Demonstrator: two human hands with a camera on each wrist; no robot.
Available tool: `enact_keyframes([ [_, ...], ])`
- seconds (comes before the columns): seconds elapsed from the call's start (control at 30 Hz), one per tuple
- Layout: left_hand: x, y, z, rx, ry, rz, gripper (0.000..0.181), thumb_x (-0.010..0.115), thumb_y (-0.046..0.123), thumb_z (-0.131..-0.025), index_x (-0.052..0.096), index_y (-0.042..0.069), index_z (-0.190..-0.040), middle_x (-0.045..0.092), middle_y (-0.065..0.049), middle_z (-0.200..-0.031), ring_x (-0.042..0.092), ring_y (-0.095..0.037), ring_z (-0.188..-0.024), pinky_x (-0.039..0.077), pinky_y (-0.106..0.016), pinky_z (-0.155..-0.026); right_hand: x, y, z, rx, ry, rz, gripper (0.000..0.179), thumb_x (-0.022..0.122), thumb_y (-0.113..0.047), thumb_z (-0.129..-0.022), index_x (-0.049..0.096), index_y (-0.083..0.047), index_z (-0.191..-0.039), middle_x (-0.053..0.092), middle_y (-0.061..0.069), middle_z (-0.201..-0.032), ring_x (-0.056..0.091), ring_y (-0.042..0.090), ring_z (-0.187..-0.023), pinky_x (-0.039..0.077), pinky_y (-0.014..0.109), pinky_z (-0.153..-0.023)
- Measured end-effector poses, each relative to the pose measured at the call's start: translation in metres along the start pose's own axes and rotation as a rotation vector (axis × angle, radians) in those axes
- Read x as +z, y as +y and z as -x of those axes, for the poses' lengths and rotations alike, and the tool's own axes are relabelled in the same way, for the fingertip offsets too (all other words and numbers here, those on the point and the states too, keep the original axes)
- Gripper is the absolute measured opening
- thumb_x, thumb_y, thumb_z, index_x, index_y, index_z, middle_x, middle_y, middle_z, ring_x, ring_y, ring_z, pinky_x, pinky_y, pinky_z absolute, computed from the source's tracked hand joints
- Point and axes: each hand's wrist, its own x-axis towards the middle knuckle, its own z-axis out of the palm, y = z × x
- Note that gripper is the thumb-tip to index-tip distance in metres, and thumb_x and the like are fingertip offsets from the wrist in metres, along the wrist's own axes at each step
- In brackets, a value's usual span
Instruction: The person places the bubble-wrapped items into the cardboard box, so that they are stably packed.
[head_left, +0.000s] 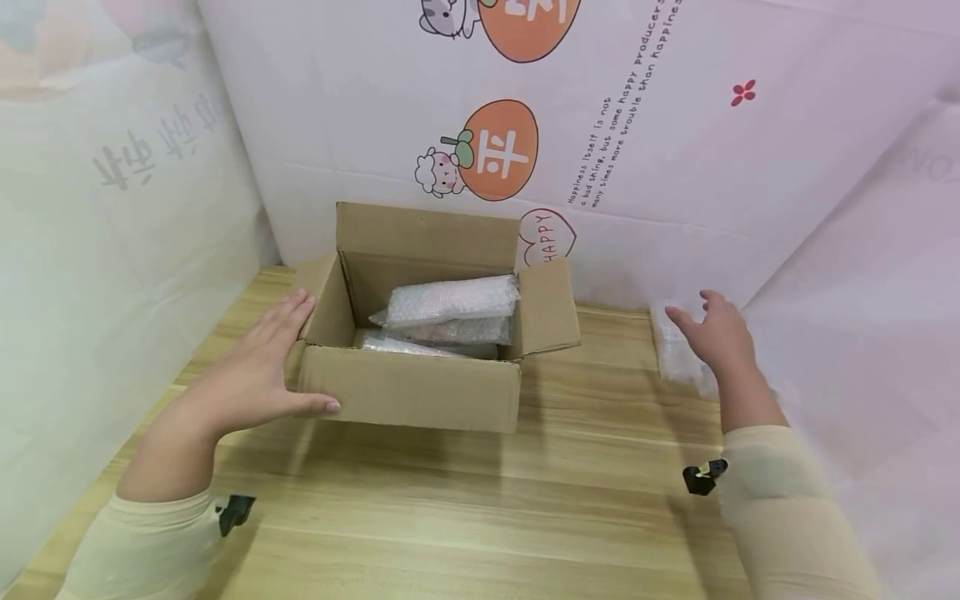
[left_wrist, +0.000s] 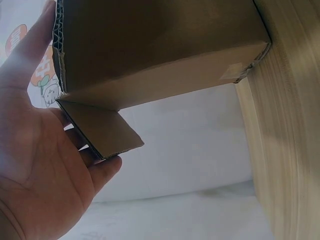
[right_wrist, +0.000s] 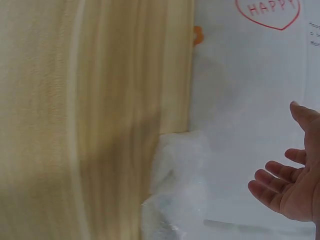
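Observation:
An open cardboard box [head_left: 408, 387] sits on the wooden table, with several bubble-wrapped packages [head_left: 453, 302] inside it. My left hand [head_left: 251, 367] is at its left front corner, fingers stretched along the left flap and thumb over the front side. The left wrist view has this hand [left_wrist: 45, 160] with its palm facing the flap [left_wrist: 100, 127]. My right hand [head_left: 723, 337] hovers at the right with nothing in it, fingers loosely spread. Behind and below it lie clear bubble-wrap packages [head_left: 678, 354]; in the right wrist view this bubble wrap [right_wrist: 175, 185] lies along the table's edge.
White printed sheets [head_left: 645, 242] hang behind the table and at both sides, close against its edges. Wooden tabletop [head_left: 600, 467] spans the space between box and right hand. The box's right flap [head_left: 550, 308] sticks outward.

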Motion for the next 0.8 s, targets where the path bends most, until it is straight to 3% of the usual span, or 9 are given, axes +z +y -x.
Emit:
enact_keyframes([
  [0.43, 0.002, 0.000, 0.000, 0.008, 0.020, 0.001, 0.131, 0.068, 0.079, -0.067, -0.006, 0.022, -0.159, -0.008, 0.001, -0.166, -0.001, -0.030, -0.153, 0.014, -0.058, -0.121, 0.041, 0.032, -0.010, 0.116, -0.177, 0.183, 0.110, 0.034, -0.075, -0.091, 0.014, 0.017, -0.148, 0.027, 0.048, -0.136, 0.034, 0.066, -0.117, 0.040, 0.071, -0.090],
  [0.8, 0.000, 0.001, 0.000, -0.001, 0.014, 0.003, 0.131, 0.069, 0.079, -0.067, -0.006, 0.022, -0.159, -0.007, 0.000, -0.166, -0.002, -0.029, -0.153, 0.014, -0.058, -0.121, 0.053, 0.037, -0.017, 0.155, -0.208, 0.232, 0.108, 0.041, -0.072, -0.091, 0.027, 0.023, -0.139, 0.036, 0.049, -0.128, 0.038, 0.065, -0.114, 0.043, 0.068, -0.090],
])
